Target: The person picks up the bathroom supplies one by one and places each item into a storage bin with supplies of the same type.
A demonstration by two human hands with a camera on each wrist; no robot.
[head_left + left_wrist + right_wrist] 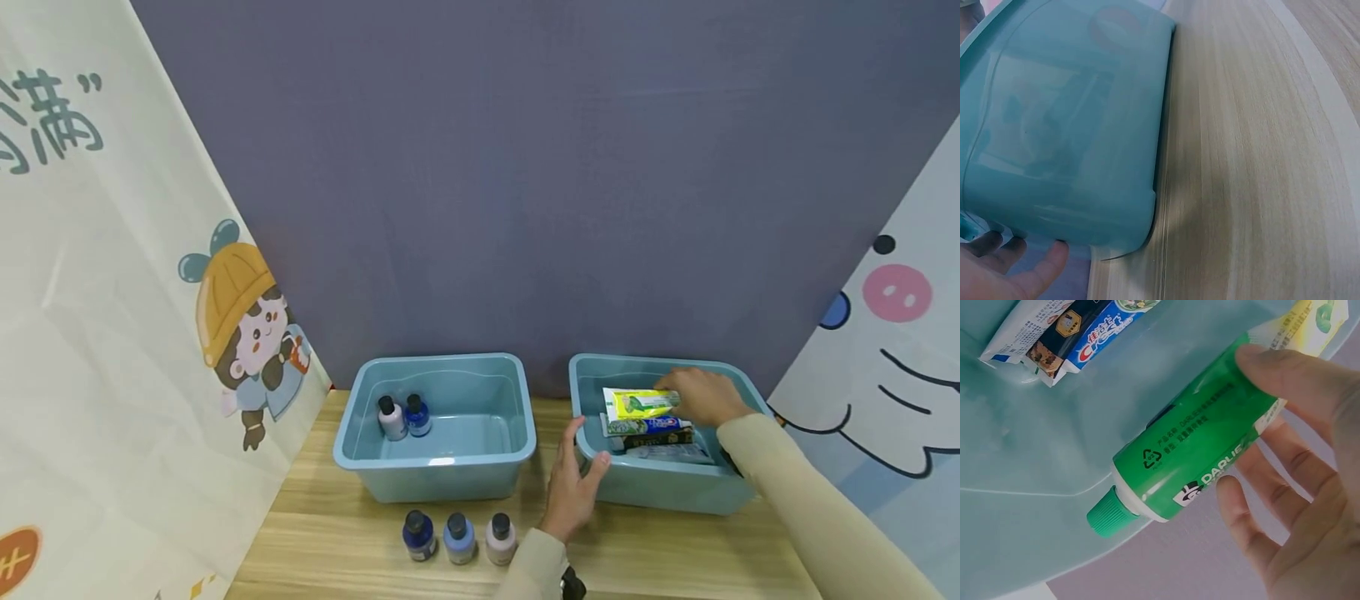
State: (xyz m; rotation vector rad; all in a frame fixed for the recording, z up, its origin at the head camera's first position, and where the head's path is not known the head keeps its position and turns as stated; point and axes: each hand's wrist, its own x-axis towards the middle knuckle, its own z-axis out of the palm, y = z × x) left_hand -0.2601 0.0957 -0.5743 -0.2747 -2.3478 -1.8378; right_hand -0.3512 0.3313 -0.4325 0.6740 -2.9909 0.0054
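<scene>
My right hand [670, 390] reaches into the right blue bin [660, 493] and pinches a green and yellow toothpaste tube [633, 403]. In the right wrist view the thumb lies on top of the tube [1204, 456] and the fingers [1238, 506] sit under it, green cap pointing down-left. Below it in the bin lie a blue toothpaste tube [648, 426] and other packs. My left hand [588, 442] holds the bin's front left corner, thumb at the rim. The left wrist view shows the bin wall [1085, 125] close up, with my fingers [1035, 272] at its base.
A second blue bin [442, 481] to the left holds a pink bottle [392, 419] and a blue bottle [417, 415]. Three small bottles [458, 537] stand in a row on the wooden table [337, 533] in front of it. Fabric backdrops close off the back and sides.
</scene>
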